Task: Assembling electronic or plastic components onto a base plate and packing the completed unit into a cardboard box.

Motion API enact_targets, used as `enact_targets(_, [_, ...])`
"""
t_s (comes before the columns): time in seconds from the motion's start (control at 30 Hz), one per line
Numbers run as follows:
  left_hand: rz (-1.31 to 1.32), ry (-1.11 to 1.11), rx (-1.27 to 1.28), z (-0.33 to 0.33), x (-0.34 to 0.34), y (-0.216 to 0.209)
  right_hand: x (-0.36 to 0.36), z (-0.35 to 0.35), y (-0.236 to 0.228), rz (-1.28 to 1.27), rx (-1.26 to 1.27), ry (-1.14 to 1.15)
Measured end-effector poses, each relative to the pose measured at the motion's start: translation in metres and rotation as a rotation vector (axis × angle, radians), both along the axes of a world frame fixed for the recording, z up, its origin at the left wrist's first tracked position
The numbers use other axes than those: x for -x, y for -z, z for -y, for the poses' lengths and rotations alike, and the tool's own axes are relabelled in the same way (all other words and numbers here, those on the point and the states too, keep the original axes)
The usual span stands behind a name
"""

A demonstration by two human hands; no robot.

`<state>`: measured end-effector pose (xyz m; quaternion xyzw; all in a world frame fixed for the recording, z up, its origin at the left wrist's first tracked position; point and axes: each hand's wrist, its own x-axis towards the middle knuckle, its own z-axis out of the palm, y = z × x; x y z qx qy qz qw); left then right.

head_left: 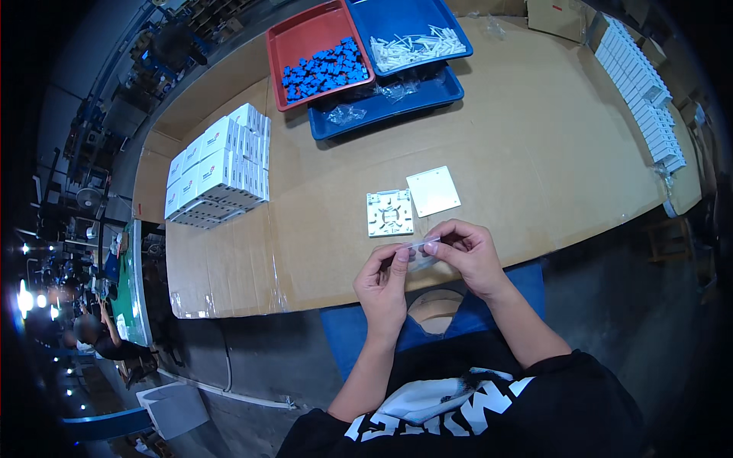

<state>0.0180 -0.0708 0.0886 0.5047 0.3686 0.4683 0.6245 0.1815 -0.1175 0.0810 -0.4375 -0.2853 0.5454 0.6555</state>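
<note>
A small clear plastic bag point(421, 257) is pinched between my two hands, just past the table's near edge. My left hand point(384, 278) grips its left end between thumb and fingers, and my right hand point(467, 256) grips its upper right end. What the bag holds, if anything, is too small to make out. Beyond my hands lies a white square plastic housing point(389, 213) with its moulded inside facing up. Touching or nearly touching its right side is a flat white square cover point(434, 191) with small holes at its corners.
Stacked white boxes point(217, 168) stand at the left. A red tray point(281, 46) of blue parts and a blue tray point(412, 19) of white sticks rest over another blue tray point(385, 114). White pieces point(637, 84) line the right edge. A person point(114, 343) is far left.
</note>
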Motion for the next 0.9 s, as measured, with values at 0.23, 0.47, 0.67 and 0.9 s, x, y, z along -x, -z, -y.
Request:
enact_targets(0.23, [0.02, 0.018, 0.039, 0.0014, -0.0009, -0.0001, 0.0033, -0.001, 0.0051, 0.025, -0.105, 0.021])
enact_targets(0.47, [0.079, 0.004, 0.073, 0.0029, -0.0031, -0.0018, 0.008, -0.0042, 0.0018, 0.016, -0.079, 0.025])
enact_targets(0.67, [0.037, 0.048, 0.06, 0.0036, -0.002, 0.0003, 0.0074, -0.0026, 0.0059, 0.062, -0.097, -0.042])
enact_targets(0.9, [0.224, 0.172, 0.32, 0.0004, 0.0024, 0.0015, 0.0018, -0.001, 0.0017, 0.088, -0.204, -0.079])
